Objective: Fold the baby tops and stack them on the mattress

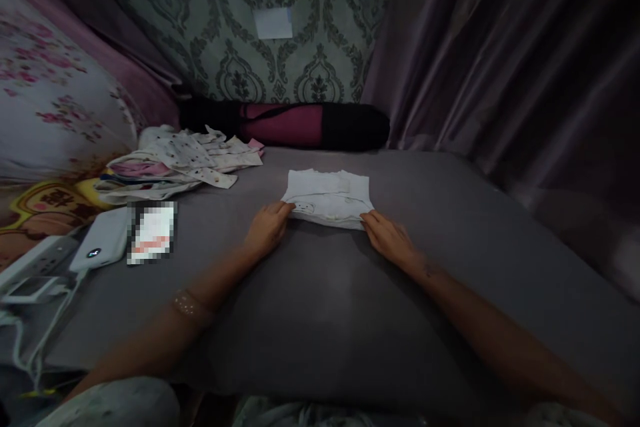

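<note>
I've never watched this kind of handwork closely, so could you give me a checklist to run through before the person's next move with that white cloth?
1. Left hand on the white cloth: ok, at its left side.
2. Right hand on the cloth: ok, at its right near corner.
3. Cloth's far edge straight: not ok, it looks slightly uneven.
4. Hidden layers smooth: cannot tell, the underside is out of sight.
5. Clothes pile apart from the cloth: ok, it lies off to the left.
6. White power bank away from the cloth: ok, far left.
</note>
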{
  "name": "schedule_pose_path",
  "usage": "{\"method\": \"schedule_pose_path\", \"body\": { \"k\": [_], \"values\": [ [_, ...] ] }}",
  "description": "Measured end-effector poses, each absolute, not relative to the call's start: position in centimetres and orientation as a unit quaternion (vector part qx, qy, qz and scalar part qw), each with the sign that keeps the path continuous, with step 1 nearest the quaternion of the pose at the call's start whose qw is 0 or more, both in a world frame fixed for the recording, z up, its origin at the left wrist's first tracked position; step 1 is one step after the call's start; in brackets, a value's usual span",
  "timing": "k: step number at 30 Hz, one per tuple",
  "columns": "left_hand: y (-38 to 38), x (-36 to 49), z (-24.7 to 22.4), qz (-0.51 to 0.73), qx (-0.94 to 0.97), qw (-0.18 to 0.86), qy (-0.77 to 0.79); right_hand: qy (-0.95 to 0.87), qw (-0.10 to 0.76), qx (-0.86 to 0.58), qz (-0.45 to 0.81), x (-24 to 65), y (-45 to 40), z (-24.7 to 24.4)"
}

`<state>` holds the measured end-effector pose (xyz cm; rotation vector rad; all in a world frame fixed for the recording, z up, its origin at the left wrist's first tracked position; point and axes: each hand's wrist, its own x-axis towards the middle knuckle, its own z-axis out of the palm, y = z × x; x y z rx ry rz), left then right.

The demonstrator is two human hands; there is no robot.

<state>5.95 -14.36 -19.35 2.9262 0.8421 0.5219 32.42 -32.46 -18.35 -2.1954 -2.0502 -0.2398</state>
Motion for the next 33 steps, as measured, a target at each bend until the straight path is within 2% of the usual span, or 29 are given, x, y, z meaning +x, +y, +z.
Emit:
{"method": "schedule_pose_path", "body": {
  "k": [5,16,33],
  "values": [
    [-13.1,9.3,-19.0,0.219,0.919,-0.020,0.326,-0.636,0.002,-0.764,-0.105,33.4,-30.0,-17.6],
    [-7.0,13.7,-18.8,0.200,0.919,-0.037,0.338,-0.636,-0.012,-0.757,-0.151,37.6,-23.8,-18.1],
    [-1.1,17.2,-20.3,0.144,0.938,-0.018,0.313,-0.677,-0.070,-0.727,-0.091,42.1,-18.3,-17.8]
  ]
}}
